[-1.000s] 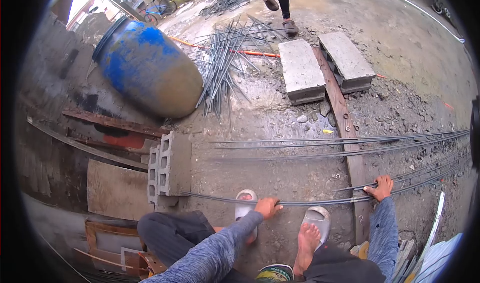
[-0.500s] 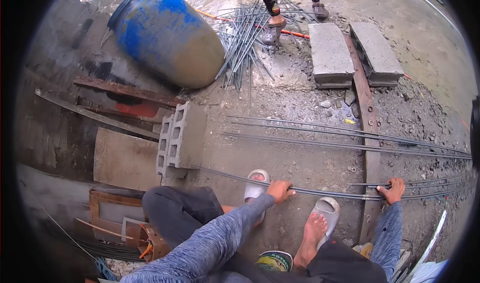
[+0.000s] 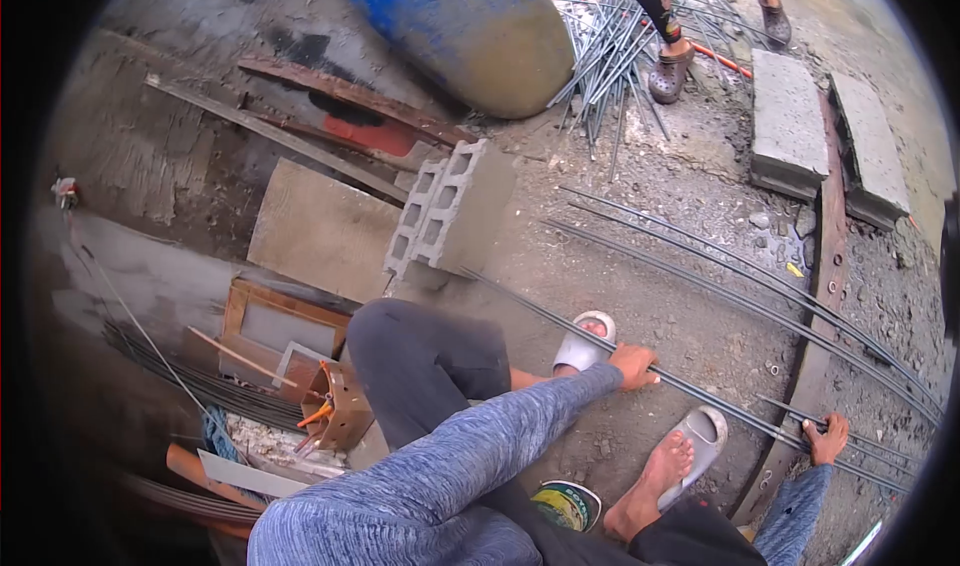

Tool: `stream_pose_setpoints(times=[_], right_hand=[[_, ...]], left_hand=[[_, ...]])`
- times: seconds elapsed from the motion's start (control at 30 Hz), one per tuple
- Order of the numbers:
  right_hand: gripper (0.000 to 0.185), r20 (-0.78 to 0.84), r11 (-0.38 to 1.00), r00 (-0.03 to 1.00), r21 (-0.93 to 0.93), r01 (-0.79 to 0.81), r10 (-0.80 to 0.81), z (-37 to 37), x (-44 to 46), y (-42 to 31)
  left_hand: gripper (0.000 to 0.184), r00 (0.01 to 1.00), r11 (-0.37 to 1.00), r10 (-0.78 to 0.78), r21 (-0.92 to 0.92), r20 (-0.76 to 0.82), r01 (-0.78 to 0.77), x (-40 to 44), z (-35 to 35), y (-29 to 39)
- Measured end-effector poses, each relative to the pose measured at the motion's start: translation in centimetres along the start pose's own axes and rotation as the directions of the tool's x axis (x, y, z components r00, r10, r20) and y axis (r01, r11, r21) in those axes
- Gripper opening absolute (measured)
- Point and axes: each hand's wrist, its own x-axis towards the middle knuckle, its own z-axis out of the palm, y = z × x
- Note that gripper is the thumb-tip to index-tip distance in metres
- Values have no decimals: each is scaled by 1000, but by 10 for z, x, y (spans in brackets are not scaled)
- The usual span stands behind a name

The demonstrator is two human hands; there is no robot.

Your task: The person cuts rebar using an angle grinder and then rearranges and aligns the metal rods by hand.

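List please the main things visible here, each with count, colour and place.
Mud-stained plastic barrel: one, blue, top centre
Heaped thin steel rods: many, grey, right of barrel
Flat-lying concrete blocks: two, grey, upper right
Standing hollow concrete blocks: apparently two, grey, near centre
Long wooden plank: one, brown, right
Long steel rods: several, grey, centre to right
Flat wooden board: one, brown, left
Printed bucket: one, green-yellow, bottom centre
Co-worker's legs: two, black leggings, top right
Slip-on sandals: two, grey, lower centre
Person's left hand, right hand: bare, on long rods
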Motion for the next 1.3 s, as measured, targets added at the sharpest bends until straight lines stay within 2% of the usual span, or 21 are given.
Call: stream_pose_setpoints(times=[0.07,0.17,0.27,0.3,0.4,0.43,0.53,0.63,0.7,0.87,1.07,1.17,1.3], right_hand=[[54,14,1000,1000,-4,-10,10,-3,1,0],[55,-31,999,999,-47,23,-25,4,2,7],[56,-38,1000,999,5,21,-21,10,3,15],[58,-122,998,990,5,70,-69,18,3,21],[59,-95,999,994,15,50,-48,16,4,19],[60,-167,995,982,14,94,-91,21,3,20],[61,-195,992,973,-53,116,-124,23,2,23],[61,-116,994,988,-28,103,-105,20,3,24],[60,-110,989,986,-83,119,-127,21,3,27],[60,-61,996,996,-65,65,-69,10,0,12],[58,-27,998,998,-47,52,-54,1,-2,2],[58,-18,998,999,-46,30,-31,0,-4,-2],[58,-2,999,1000,-41,-8,7,-4,-6,-6]], left_hand=[[46,1000,999,-5,-32,15,6,4,4,-4],[50,985,992,-94,-71,148,105,10,-2,-2],[49,985,993,-103,-47,140,110,12,-2,-2],[49,982,992,-107,-46,155,115,13,-1,-1],[47,974,990,-115,-55,194,127,16,-5,-2],[46,972,989,-116,-67,204,132,17,-7,-2],[43,977,988,-110,-87,181,127,20,-5,-6],[40,988,994,-84,-65,130,93,16,0,-6],[40,984,992,-89,-75,153,101,16,-3,-3],[44,988,992,-93,-77,124,103,15,-3,-4],[51,980,992,-113,-40,163,121,19,-5,-6],[54,968,976,-167,-108,190,189,24,-4,-5],[48,971,972,-151,-150,186,180,24,-3,-7]])
